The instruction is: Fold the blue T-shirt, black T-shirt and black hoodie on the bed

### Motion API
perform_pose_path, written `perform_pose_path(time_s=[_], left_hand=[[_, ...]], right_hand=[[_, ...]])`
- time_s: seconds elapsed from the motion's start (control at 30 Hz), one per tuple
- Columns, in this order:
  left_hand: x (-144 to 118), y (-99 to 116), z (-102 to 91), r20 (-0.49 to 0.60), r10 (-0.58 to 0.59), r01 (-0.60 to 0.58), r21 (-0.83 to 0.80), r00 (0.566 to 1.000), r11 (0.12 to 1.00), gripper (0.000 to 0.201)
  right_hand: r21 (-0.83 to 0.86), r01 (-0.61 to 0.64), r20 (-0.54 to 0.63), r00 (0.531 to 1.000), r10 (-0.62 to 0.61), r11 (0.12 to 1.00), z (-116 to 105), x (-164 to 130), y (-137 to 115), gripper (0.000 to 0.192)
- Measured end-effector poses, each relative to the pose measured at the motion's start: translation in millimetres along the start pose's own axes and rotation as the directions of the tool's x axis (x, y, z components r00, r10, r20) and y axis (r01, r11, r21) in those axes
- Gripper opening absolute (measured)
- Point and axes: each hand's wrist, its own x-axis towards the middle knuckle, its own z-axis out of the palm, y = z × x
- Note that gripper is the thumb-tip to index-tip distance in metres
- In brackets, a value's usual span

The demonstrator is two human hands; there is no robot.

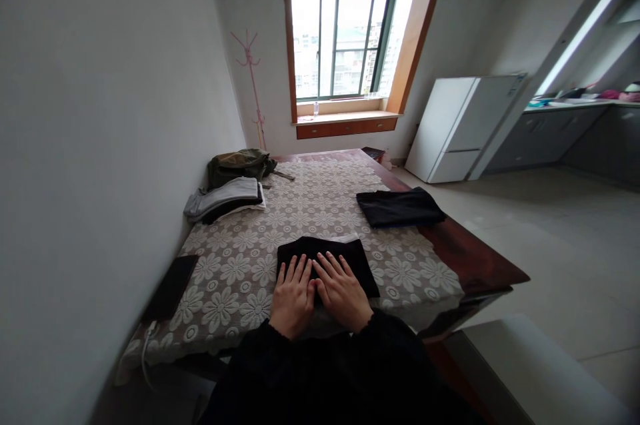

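Observation:
A folded black garment (327, 248) lies flat near the front edge of the table, with a strip of white showing at its far right edge. Both palms rest on top of it, side by side. My left hand (294, 295) has its fingers stretched forward over the left half of the cloth. On the right half, my right hand (343, 292) lies the same way, fingers slightly spread. The thumbs nearly meet in the middle. What kind of garment it is, I cannot tell.
A lace tablecloth (245, 258) covers most of the wooden table (475, 258). A folded dark cloth pile (400, 207) sits at right. Along the left wall are stacked folded clothes (227, 197), a green backpack (237, 167) and a black tablet-like device (171, 288) with a white cable (146, 355).

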Motion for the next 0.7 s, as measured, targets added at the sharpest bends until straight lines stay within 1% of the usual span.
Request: perform_pose_path(time_s=[0.27, 0.43, 0.7], left_hand=[[-6.6, -10.4, -5.8, 0.008, 0.111, -0.111, 0.011, 0.994, 0.994, 0.056], [-15.3, -16.7, -10.1, 0.015, 0.137, -0.137, 0.021, 0.99, 0.99, 0.06], [-21.4, -25.4, -20.9, 0.035, 0.27, -0.271, 0.049, 0.962, 0.961, 0.062]], right_hand=[[0.01, 0.014, 0.015, 1.0, -0.014, 1.0, -2.9, 1.2, 0.5, 0.052], [-0.014, 0.012, 0.021, 1.0, -0.012, 1.0, -1.4, 2.9, 1.1, 0.05], [-0.02, -0.003, 0.061, 0.998, 0.004, 1.0, -1.0, 5.8, 3.9, 0.049]])
